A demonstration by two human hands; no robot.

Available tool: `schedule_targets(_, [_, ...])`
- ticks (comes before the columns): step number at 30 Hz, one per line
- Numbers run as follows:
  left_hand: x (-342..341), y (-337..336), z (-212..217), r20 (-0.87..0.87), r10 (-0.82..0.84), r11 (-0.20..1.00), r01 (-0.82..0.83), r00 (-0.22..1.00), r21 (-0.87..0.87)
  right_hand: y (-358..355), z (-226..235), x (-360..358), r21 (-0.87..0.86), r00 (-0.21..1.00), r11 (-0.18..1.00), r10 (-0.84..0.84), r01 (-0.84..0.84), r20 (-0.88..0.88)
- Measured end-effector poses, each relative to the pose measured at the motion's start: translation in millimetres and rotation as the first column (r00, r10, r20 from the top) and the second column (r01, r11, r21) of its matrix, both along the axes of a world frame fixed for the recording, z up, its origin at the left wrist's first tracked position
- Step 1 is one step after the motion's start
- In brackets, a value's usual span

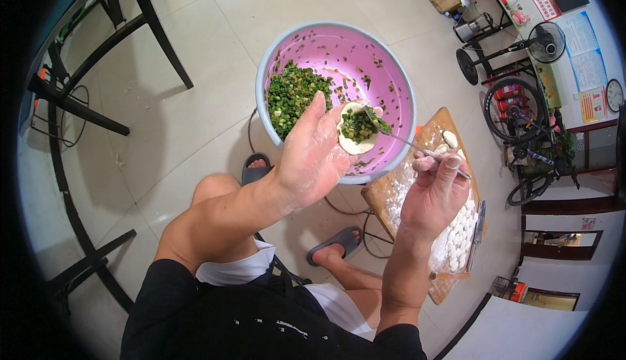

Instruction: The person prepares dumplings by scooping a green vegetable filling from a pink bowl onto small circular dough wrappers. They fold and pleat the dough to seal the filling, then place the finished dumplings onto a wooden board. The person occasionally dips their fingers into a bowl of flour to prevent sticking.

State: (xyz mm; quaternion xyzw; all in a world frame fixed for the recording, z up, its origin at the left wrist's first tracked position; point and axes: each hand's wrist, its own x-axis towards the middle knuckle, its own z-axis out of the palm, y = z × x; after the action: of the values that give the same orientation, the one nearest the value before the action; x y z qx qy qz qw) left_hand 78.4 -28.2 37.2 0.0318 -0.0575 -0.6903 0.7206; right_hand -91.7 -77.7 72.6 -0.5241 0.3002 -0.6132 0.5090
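My left hand (pixel 303 161), palm up and dusted with flour, supports a round white dumpling wrapper (pixel 354 146) on its fingers. A heap of chopped green filling (pixel 356 127) lies in the middle of the wrapper. Pinched in my right hand (pixel 433 194) is the handle of a metal spoon (pixel 409 144); its bowl, with greens on it, touches the filling at the wrapper's right edge. Both hands are over or beside a pink basin (pixel 355 41) with a pale blue rim. More chopped green filling (pixel 293 89) is piled on the basin's left side.
Right of the basin, a floured wooden board (pixel 379 197) carries several small dough pieces (pixel 460 233). A knife (pixel 478 226) lies along its right edge. Dark chair legs (pixel 156 31) stand at left. A fan (pixel 508 48) and a bicycle (pixel 515 112) are farther right. Cables (pixel 372 230) cross the floor.
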Motion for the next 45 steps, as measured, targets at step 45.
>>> schedule_targets(45, [4.8, -0.1, 1.4, 0.100, -0.140, 0.980, 0.123, 0.985, 0.157, 23.1, 28.1, -13.5, -0.546, 0.800, 0.772, -0.083, -0.325, -0.594])
